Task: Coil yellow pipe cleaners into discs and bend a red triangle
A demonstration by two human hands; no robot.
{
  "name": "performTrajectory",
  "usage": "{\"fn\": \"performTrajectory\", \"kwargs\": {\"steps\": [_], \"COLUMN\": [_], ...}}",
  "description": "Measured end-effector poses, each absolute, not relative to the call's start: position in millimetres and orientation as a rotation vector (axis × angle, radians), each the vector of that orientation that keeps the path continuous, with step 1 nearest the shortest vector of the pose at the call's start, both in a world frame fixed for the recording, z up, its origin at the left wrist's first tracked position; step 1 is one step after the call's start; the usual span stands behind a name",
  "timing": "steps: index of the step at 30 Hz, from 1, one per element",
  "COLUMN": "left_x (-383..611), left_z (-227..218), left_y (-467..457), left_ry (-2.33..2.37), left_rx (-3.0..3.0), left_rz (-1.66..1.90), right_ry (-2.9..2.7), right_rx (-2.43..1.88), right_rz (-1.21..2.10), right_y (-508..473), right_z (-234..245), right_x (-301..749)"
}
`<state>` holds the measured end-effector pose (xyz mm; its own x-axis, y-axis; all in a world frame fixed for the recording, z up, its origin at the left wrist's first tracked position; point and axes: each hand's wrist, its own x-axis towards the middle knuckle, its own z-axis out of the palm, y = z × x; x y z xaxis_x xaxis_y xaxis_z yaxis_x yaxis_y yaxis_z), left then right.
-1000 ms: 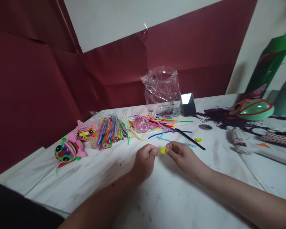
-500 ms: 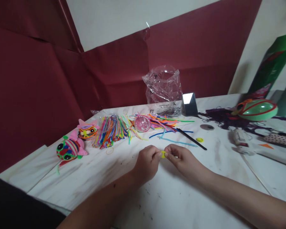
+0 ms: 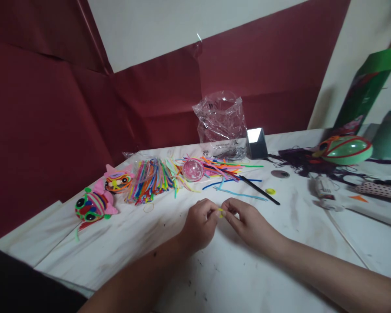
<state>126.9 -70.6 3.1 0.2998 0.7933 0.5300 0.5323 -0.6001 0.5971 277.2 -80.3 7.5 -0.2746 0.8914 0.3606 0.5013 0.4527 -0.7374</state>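
Near the table's (image 3: pixel 247 269) left edge lie two striped plush toys (image 3: pixel 93 206) (image 3: pixel 117 181). There are also two yellow discs (image 3: pixel 220 212) (image 3: pixel 270 191), one pink ball (image 3: pixel 193 169), one black stick (image 3: pixel 259 190), one clear bag (image 3: pixel 221 117), one green dome (image 3: pixel 347 150).

A clear pink ball (image 3: pixel 193 169) lies on the white table (image 3: pixel 117 248). Just left of the ball is a bundle of coloured pipe cleaners (image 3: pixel 150 177). Further left are an orange toy (image 3: pixel 117 181) and a pink toy (image 3: pixel 93 205). Behind the ball stands a crumpled clear bag (image 3: pixel 220 119). Right of the ball lie a black stick (image 3: pixel 259 190), a yellow disc (image 3: pixel 270 191) and, well apart, a green dome (image 3: pixel 345 150).
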Motion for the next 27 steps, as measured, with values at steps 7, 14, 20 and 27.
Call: {"fn": "performTrajectory", "kwargs": {"steps": [7, 14, 20, 27], "left_x": [128.7, 127.5, 128.9, 128.7], "left_z": [2.1, 3.7, 6.7, 8.2], "left_y": [-71.8, -72.3, -71.1, -69.9], "left_ry": [1.213, 1.259, 1.325, 1.33], "left_rx": [2.226, 2.178, 2.06, 2.132], "left_rz": [1.196, 1.202, 1.237, 1.22], "right_ry": [-1.945, -1.887, -1.856, -1.893], "right_rx": [-1.204, -1.164, -1.14, -1.113], "right_rz": [0.625, 0.683, 0.713, 0.661], "right_y": [-77.1, -80.1, -77.0, -78.0], "right_z": [2.5, 5.8, 7.7, 8.1], "right_x": [278.5, 275.2, 275.7, 277.3]}}
